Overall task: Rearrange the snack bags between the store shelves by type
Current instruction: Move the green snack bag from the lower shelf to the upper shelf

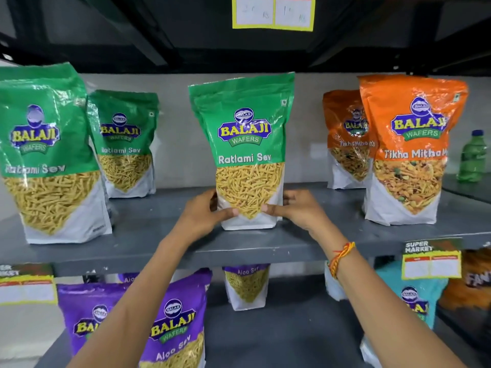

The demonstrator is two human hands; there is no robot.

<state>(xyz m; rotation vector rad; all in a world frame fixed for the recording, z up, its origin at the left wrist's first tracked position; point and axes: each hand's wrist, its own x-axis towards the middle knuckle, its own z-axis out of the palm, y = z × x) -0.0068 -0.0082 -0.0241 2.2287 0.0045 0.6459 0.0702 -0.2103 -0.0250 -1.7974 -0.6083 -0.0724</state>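
A green Ratlami Sev bag (245, 134) stands upright in the middle of the grey upper shelf (148, 240). My left hand (204, 216) grips its lower left corner and my right hand (297, 208) grips its lower right corner, thumbs on the front. Two more green Ratlami Sev bags, a near one (45, 155) and a far one (125, 144), stand at the left. At the right stand two orange Tikha Mitha bags, one in front (409, 150) and one behind (345, 139). On the lower shelf are purple Aloo Sev bags, one large (175, 322) and one further back (247, 285).
A green bottle (473, 158) stands at the far right on a neighbouring shelf. A teal bag (411, 296) and an orange pack (473, 282) sit lower right. Yellow price tags hang on the shelf edges at right (431, 265) and left (26, 288), another overhead (273, 11).
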